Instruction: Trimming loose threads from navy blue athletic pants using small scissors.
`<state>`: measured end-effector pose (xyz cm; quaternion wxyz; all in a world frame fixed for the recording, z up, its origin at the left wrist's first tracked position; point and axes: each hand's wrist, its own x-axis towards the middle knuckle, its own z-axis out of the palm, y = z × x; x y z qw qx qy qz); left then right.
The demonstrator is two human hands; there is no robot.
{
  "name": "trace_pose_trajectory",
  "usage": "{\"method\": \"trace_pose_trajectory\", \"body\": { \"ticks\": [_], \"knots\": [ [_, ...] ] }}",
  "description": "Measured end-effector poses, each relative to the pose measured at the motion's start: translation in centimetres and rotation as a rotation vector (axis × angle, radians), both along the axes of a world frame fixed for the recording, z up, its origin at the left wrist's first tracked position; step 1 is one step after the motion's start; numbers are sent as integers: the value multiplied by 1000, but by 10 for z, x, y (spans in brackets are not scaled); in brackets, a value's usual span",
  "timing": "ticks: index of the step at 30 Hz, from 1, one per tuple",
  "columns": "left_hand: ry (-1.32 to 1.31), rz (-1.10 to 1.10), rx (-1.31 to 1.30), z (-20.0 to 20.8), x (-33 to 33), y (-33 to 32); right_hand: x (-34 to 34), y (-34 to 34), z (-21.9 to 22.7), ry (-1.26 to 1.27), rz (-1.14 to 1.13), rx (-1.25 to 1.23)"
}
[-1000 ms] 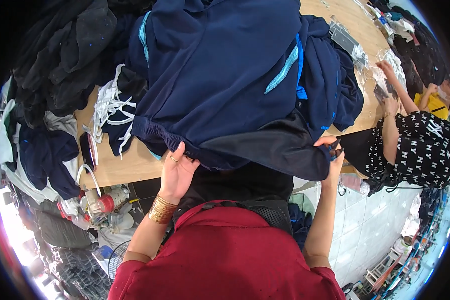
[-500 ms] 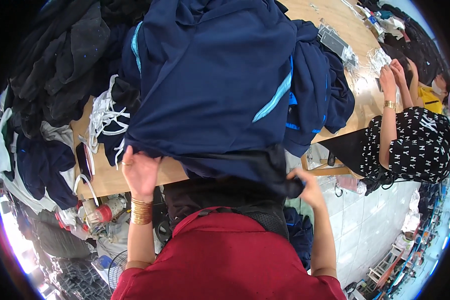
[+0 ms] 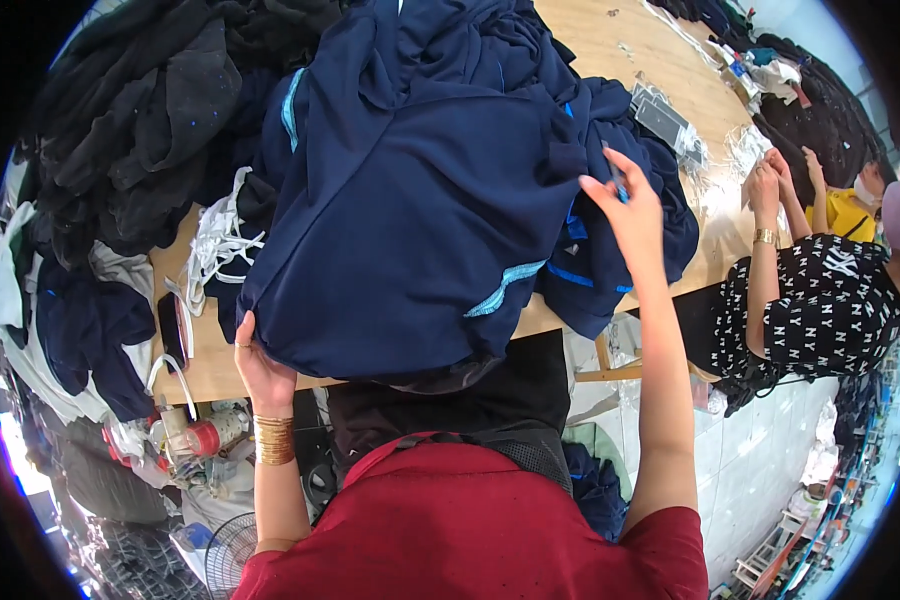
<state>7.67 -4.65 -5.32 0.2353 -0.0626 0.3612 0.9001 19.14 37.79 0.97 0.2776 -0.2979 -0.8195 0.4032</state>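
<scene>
- In the head view, the navy garment (image 3: pixel 410 220) lies over the front of the desk (image 3: pixel 590 40), its near edge bulging toward the person.
- The left hand (image 3: pixel 265 370) pinches that garment's lower left corner, thumb on top of the cloth.
- The right hand (image 3: pixel 628 210) has a small blue tool (image 3: pixel 621 190) tucked in its curled fingers; thumb and forefinger stand apart beside a raised flap of cloth, and contact is not clear.
- The step in hand looks like turning and spreading the garment; the next move seems to call for a sure right-hand hold on the cloth, tool kept clear of it.
- Counted: one garment in hand, one tool, two light-blue strips showing on the navy cloth.
- Around them: one navy heap (image 3: pixel 660 235) at right, one black pile (image 3: pixel 140 120) at left, one tangle of white ties (image 3: pixel 220 240); the pieces within each cannot be counted.
- At least two co-workers (image 3: pixel 820 310) sit at right.
</scene>
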Motion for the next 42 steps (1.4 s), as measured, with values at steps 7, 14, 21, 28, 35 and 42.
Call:
{"method": "trace_pose_trajectory", "body": {
  "ticks": [7, 14, 21, 28, 35, 42],
  "knots": [
    [-44, -9, -47, -2, 0, -14, -1, 6, 17, 243, -38, -357],
    [-138, -5, -194, -32, -21, -28, 122, -3, -9, 15, -166, -259],
    [-123, 97, -179, -33, -28, -30, 167, -44, -70, -143, -197, -334],
    [-88, 109, -161, -35, -24, -32, 155, -51, -69, -208, -101, -316],
    [-121, 205, -233, -43, -25, -29, 101, -41, -32, -31, -120, -122],
    [-116, 189, -219, -34, -9, -22, -33, -71, 38, 75, 303, -91]
  ]
}}
